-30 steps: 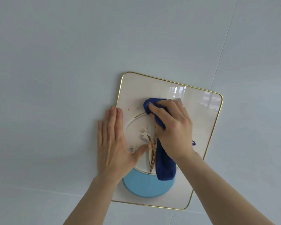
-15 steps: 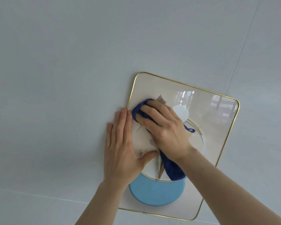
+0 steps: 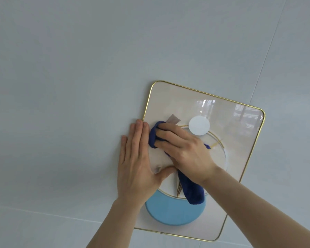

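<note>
A glossy picture panel [image 3: 238, 133] with a thin gold rim hangs on a pale grey wall; it shows a white disc, a gold ring and a light blue disc. My right hand [image 3: 184, 151] grips a dark blue cloth [image 3: 193, 193] and presses it on the panel near its left edge, the cloth's tail hanging below my wrist. My left hand [image 3: 136, 163] lies flat with straight fingers over the panel's left rim, its thumb on the glass.
The pale grey wall [image 3: 70, 86] runs all round the panel, with thin seams at the right and along the bottom. Window reflections show in the panel's upper right corner.
My right hand has slid the cloth leftward across the panel to its left edge, uncovering the white disc. My left hand has stayed flat on the left rim. The view shifted slightly.
</note>
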### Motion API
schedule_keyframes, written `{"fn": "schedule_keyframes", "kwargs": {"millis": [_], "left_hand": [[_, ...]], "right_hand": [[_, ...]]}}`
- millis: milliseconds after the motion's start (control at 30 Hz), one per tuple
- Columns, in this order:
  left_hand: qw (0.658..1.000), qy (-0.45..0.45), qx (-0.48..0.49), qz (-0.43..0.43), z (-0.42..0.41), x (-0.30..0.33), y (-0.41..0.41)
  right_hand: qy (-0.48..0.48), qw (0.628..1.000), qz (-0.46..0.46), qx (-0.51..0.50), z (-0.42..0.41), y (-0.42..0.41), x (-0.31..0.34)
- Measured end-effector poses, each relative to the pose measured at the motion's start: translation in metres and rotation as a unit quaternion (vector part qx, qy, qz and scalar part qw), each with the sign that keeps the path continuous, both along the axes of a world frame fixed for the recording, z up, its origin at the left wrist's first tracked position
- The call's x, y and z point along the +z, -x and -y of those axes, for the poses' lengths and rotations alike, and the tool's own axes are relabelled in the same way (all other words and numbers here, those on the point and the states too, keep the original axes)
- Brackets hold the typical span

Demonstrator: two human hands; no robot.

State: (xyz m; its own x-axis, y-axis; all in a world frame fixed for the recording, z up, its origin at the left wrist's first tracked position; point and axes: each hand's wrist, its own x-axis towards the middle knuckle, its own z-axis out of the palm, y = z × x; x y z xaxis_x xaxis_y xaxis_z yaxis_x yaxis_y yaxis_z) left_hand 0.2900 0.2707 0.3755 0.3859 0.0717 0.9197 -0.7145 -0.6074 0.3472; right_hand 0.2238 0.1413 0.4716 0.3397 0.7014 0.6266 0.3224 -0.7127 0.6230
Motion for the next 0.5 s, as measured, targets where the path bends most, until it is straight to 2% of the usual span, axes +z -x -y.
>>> {"fn": "schedule_keyframes", "kwargs": {"millis": [167, 367, 500], "left_hand": [[1.0, 0.005, -0.016, -0.014, 0.0, 0.0, -0.001], [1.0, 0.004, 0.008, -0.005, 0.002, -0.002, -0.005], [1.0, 0.007, -0.004, -0.004, 0.0, -0.002, -0.005]], "right_hand": [[-0.195, 0.976, 0.092, 0.007, -0.009, -0.009, 0.041], [-0.133, 0.99, 0.045, 0.024, -0.028, -0.02, 0.018], [-0.12, 0.99, 0.07, 0.02, 0.003, -0.008, 0.01]]}}
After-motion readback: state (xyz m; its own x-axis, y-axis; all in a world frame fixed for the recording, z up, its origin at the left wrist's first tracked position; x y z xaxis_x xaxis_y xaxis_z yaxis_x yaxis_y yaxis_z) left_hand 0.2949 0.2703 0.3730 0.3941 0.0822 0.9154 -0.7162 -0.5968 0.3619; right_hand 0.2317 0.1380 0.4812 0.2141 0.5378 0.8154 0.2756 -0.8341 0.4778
